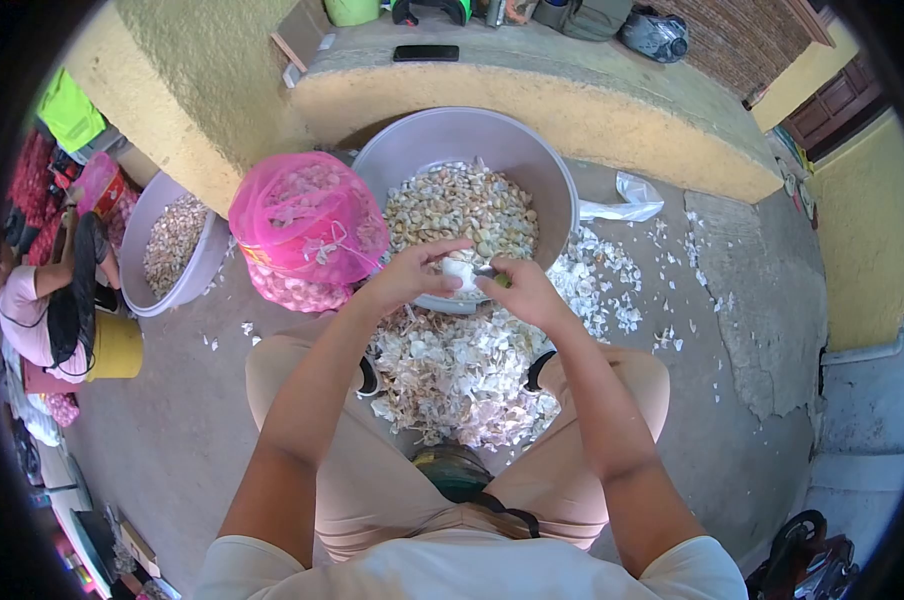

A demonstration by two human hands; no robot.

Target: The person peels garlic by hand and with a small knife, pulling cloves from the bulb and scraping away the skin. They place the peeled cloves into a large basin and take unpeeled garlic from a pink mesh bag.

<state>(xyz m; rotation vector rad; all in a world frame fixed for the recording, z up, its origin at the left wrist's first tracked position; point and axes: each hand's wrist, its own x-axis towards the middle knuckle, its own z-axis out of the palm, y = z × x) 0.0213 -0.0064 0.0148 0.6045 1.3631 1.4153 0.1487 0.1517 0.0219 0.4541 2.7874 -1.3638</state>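
A white garlic bulb (461, 272) is pinched in the fingers of my left hand (412, 276), over the near rim of the big grey tub (564, 190). My right hand (522, 290) is closed on a small knife (502, 281) with a green handle; its short blade is close to the bulb and partly hidden by fingers. Loose garlic cloves (462, 205) fill the bottom of the tub. Between my feet, under the tub's near side, lies a heap of papery garlic skins (457, 370).
A pink mesh sack of garlic (307, 225) stands against the tub's left side. Further left, a person (47, 310) sits by another tub (177, 290) of cloves. A phone (426, 53) lies on the concrete ledge (532, 90); a plastic bag (634, 198) is right of the tub.
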